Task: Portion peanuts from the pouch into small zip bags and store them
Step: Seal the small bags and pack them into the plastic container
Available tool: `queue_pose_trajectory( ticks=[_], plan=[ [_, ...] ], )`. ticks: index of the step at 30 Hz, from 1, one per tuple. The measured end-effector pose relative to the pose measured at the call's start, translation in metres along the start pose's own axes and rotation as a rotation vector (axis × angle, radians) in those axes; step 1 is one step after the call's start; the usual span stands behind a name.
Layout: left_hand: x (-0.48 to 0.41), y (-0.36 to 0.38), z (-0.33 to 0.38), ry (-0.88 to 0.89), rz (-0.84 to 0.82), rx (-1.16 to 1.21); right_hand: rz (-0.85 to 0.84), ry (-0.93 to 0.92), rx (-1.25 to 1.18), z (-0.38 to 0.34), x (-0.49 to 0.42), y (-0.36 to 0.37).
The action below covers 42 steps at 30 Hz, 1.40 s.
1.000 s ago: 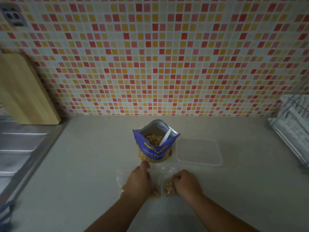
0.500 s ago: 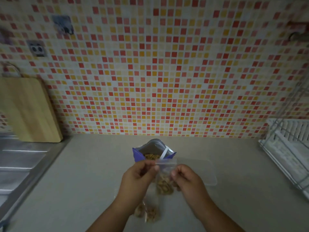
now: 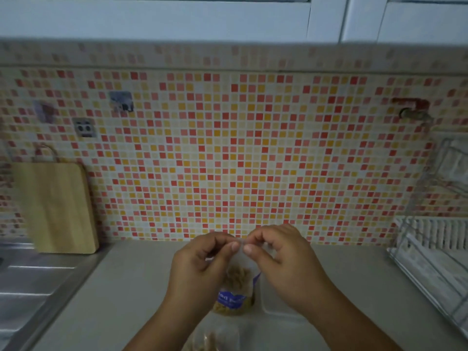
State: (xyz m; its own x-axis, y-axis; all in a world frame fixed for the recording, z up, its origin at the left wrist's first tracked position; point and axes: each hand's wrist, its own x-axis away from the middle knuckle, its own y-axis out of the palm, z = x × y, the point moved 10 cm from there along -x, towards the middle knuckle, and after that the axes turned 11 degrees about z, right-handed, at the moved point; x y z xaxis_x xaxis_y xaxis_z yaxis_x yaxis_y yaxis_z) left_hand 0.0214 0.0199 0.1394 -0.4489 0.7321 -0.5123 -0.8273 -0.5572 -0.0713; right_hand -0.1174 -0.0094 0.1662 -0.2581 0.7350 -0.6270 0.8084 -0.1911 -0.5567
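- Film this thin will be light and floppy. The small zip bag [image 3: 236,272] hangs in front of the peanut pouch [image 3: 229,298], its lower part bulged by a modest load of peanuts, so it should sag and swing rather than hold a shape.
- Best hold, by my reckoning, is the stiffer zip strip along the top (the only part with any backbone). Squeezing the belly would only shift the nuts about.
- The left hand [image 3: 202,262] and right hand [image 3: 281,257] both pinch that top edge between thumb and forefinger. Their tips nearly meet above the pouch and the other fingers are curled. Whether the seal is fully pressed closed is too blurred to tell.
- The pouch is glossy blue laminate with white lettering and a clear lower window showing pale, knobbly peanuts. It stands on the matte grey counter [image 3: 126,300] and looks stiff enough to keep itself upright.
- Just right of the pouch lies a shallow clear plastic container [image 3: 272,309] with rounded corners, which looks smooth and rigid.
- Nearer the person than the pouch, a second filled zip bag [image 3: 212,338] lies on the counter, crinkled and slippery-looking.
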Motion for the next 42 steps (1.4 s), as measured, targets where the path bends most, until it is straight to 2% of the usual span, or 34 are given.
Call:
queue_pose_trajectory(
  ticks=[3,8,13,19,26,31,34,37,39,42],
  plan=[
    [-0.002,-0.002,0.01,0.042,0.014,-0.019,0.021,-0.066,0.015,-0.01,-0.002,-0.002],
    [0.0,-0.001,0.016,0.087,0.025,-0.034,0.026,-0.057,0.003,-0.013,-0.003,0.0],
    [-0.001,-0.008,0.009,0.075,0.074,-0.047,-0.048,0.15,-0.094,0.006,-0.001,0.001],
    [0.0,-0.012,0.002,0.04,0.108,-0.057,-0.043,0.313,-0.165,0.024,0.0,0.002],
    [0.005,-0.012,-0.015,-0.072,0.124,0.019,-0.04,0.411,-0.246,0.037,0.009,0.007],
    [0.018,0.004,-0.058,-0.328,0.064,0.15,-0.1,0.564,-0.396,0.065,0.03,0.034],
    [0.044,0.016,-0.113,-0.504,0.022,0.076,-0.229,0.735,-0.488,0.092,0.07,0.071],
    [0.076,0.032,-0.174,-0.655,-0.05,-0.038,-0.31,0.888,-0.445,0.135,0.112,0.114],
    [0.089,0.033,-0.196,-0.668,-0.093,-0.154,-0.347,0.991,-0.35,0.161,0.136,0.132],
    [0.093,0.038,-0.226,-0.524,-0.203,-0.5,-0.422,1.084,-0.217,0.203,0.165,0.165]
  ],
)
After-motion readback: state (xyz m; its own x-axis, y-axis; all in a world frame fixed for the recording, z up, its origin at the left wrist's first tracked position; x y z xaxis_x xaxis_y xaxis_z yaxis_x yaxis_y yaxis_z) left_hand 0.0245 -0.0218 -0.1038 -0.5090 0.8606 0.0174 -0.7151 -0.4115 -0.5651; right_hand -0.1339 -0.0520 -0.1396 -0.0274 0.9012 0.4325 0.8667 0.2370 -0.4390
